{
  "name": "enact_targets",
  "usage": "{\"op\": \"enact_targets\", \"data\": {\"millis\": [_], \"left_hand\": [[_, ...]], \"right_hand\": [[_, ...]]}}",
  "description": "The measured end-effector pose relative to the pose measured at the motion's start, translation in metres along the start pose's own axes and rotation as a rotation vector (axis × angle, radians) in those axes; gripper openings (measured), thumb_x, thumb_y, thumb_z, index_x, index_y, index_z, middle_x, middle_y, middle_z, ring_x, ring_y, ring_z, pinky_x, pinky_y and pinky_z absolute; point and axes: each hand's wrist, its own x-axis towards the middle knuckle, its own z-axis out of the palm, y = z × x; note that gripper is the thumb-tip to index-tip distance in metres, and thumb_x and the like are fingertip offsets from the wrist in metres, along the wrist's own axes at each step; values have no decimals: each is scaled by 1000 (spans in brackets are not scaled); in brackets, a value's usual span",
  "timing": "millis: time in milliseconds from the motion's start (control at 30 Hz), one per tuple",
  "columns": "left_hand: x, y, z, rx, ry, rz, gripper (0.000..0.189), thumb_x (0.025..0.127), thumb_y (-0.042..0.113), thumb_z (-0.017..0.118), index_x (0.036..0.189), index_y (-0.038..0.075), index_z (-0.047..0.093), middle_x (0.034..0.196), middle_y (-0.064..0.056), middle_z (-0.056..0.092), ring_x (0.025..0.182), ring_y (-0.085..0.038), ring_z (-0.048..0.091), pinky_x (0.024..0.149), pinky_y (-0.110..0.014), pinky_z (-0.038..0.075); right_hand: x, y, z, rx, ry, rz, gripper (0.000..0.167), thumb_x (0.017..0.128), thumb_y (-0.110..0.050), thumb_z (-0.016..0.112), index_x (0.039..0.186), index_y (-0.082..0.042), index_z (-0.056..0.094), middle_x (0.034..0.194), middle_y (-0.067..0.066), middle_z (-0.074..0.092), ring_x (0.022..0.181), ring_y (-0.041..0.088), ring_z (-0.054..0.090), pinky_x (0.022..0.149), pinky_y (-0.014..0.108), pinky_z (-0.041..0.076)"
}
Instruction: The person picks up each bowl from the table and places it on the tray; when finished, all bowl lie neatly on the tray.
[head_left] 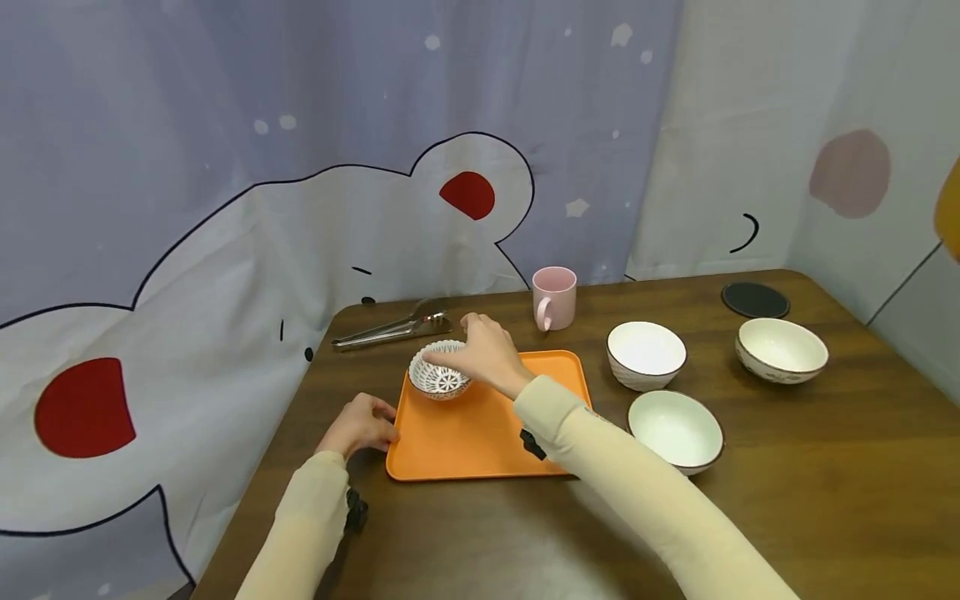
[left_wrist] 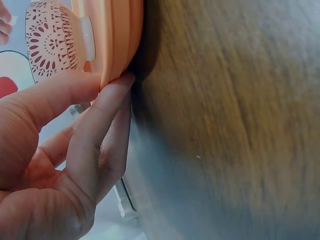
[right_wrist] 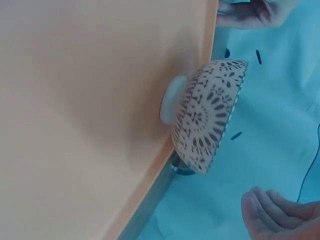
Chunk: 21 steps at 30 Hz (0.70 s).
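Presently, the left hand has its grip pinching the left rim of the orange tray, which lies on the tabletop. One patterned bowl stands upright at the tray's far-left corner. The right hand, grip spread, hovers just beside the bowl.

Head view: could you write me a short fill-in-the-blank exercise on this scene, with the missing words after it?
1. The left hand pinches the rim of the ____ tray.
2. The patterned bowl on the tray stands near its far ____ corner.
3. The mug is ____.
4. Right of the tray stand ____ bowls.

Missing words: orange; left; pink; three.
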Motion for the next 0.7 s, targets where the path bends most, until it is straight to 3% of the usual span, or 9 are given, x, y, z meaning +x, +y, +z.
{"op": "enact_targets", "data": {"millis": [300,700], "left_hand": [[-6,-11,2,-12,4,-1,39,73,-7,71,111,-13,62,99,-23,65,65,-23,69,66,-38,61],[-1,-1,1,-8,15,14,38,73,-7,71,110,-12,62,100,-22,64,65,-22,68,65,-36,61]], "right_hand": [[-21,7,-8,-46,-12,-67,84,70,-59,77,127,0,57,123,12,62,110,30,60,98,45,47],[-32,25,-37,-5,66,-112,72,74,-43,80,128,-2,56,126,12,60,113,29,58,97,44,48]]}}
